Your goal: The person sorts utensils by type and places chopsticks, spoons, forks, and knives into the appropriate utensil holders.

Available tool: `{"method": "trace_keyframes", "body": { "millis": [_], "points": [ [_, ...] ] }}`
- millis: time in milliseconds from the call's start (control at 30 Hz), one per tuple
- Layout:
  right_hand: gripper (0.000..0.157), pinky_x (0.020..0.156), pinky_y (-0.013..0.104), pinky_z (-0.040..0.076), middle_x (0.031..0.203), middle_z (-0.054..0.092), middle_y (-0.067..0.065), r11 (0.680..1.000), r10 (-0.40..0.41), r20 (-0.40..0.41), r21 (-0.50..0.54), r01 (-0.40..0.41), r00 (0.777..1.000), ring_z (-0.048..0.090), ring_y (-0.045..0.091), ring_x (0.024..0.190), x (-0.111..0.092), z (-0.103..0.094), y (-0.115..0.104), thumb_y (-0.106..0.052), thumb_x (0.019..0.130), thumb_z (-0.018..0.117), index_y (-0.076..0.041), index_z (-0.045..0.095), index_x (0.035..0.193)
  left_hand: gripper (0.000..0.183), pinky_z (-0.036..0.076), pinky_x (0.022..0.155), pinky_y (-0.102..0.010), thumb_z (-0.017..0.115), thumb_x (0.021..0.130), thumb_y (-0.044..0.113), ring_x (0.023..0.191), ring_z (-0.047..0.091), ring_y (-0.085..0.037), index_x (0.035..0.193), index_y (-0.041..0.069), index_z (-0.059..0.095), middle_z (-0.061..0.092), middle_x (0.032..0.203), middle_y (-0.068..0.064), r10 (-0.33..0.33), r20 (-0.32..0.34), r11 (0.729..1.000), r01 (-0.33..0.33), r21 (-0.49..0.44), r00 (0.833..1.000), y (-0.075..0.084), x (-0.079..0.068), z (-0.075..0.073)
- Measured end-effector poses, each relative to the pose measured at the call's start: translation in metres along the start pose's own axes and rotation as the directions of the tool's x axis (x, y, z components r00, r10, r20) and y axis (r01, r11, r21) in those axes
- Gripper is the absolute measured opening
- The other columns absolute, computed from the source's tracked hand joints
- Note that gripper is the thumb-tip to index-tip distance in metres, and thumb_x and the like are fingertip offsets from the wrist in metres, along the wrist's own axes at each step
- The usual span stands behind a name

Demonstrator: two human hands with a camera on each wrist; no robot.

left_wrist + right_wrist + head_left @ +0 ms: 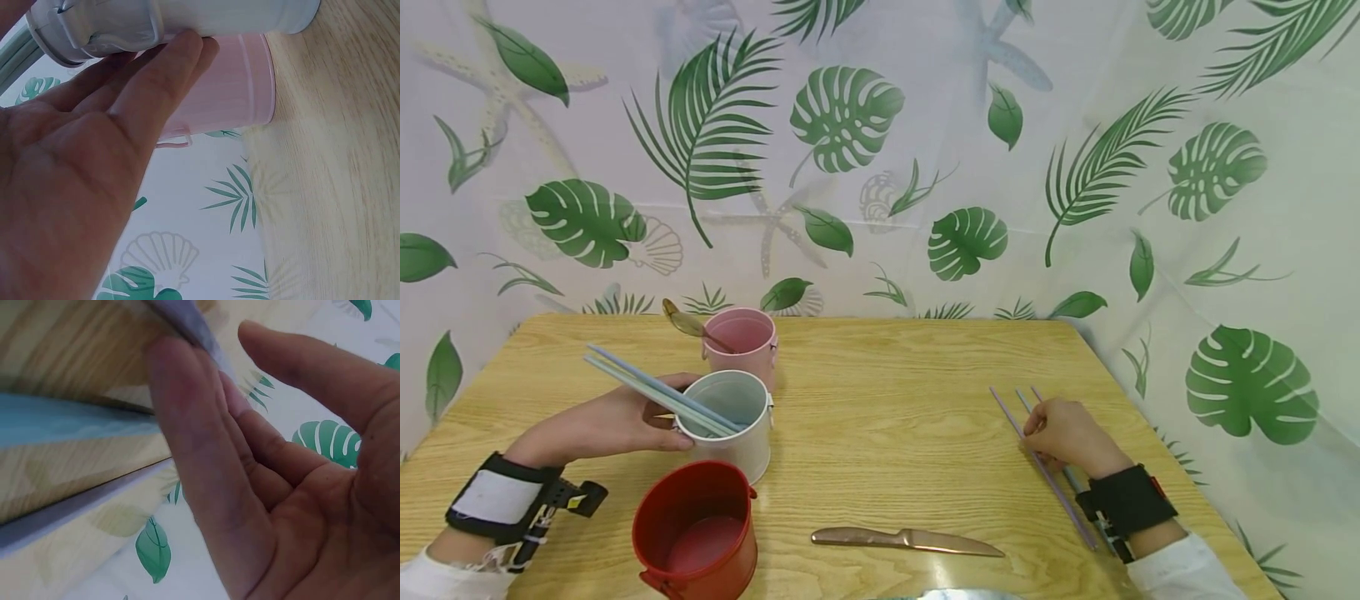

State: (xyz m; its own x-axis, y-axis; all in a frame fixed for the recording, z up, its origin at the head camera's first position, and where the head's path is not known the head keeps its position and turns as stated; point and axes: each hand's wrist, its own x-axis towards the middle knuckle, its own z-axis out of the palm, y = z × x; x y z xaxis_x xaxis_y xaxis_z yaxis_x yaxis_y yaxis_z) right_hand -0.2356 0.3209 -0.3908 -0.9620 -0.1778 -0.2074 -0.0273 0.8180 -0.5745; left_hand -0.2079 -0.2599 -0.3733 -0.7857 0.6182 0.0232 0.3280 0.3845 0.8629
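In the head view my left hand [617, 421] grips the white bucket [748, 450] by its rim, thumb on the near side. Two pale chopsticks, one blue [647, 379] and one light green [640, 387], lean in it and stick out over the hand. My right hand [1075, 437] is low over the table's right side, above a purple chopstick [1060, 492], a blue one [1024, 402] and another purple one [1037, 393]. Its fingertips [178, 369] meet a purple chopstick [187, 325] in the right wrist view, with the thumb held apart.
Behind the white bucket stands a pink bucket [760, 362] holding an amber spoon [683, 318]. A red bucket [730, 550] stands in front. The copper-coloured knife [906, 540] lies near the table's front, above a shiny silver rim [962, 595]. Leaf-print cloth [880, 208] backs the wooden table.
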Motion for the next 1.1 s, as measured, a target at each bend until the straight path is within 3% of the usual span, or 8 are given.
{"method": "trace_keyframes", "body": {
  "millis": [367, 1100],
  "points": [
    [0.014, 0.051, 0.037, 0.057, 0.069, 0.061, 0.010, 1.000, -0.001, -0.017, -0.018, 0.000, 1.000, 0.062, 0.021, 0.055, 0.0016, 0.0033, 0.0027, -0.003, 0.088, 0.076, 0.002, 0.063, 0.089, 0.075, 0.059, 0.093, -0.037, 0.080, 0.091, 0.016, 0.128, 0.054, -0.048, 0.151, -0.004, 0.041, 0.057, 0.142, -0.025, -0.021, -0.007, 1.000, 0.021, -0.003, 1.000, -0.0024, 0.0014, 0.0005],
    [0.009, 0.050, 0.036, 0.057, 0.067, 0.062, 0.010, 0.999, 0.023, -0.009, -0.036, -0.023, 1.000, 0.062, 0.021, 0.054, 0.0020, 0.0048, -0.0010, -0.002, 0.088, 0.073, 0.000, 0.064, 0.087, 0.071, 0.059, 0.092, -0.036, 0.080, 0.091, 0.016, 0.126, 0.056, -0.045, 0.149, -0.004, 0.044, 0.058, 0.139, -0.025, -0.045, -0.007, 0.999, 0.045, -0.009, 0.999, -0.0010, 0.0011, 0.0017]
  ]
}}
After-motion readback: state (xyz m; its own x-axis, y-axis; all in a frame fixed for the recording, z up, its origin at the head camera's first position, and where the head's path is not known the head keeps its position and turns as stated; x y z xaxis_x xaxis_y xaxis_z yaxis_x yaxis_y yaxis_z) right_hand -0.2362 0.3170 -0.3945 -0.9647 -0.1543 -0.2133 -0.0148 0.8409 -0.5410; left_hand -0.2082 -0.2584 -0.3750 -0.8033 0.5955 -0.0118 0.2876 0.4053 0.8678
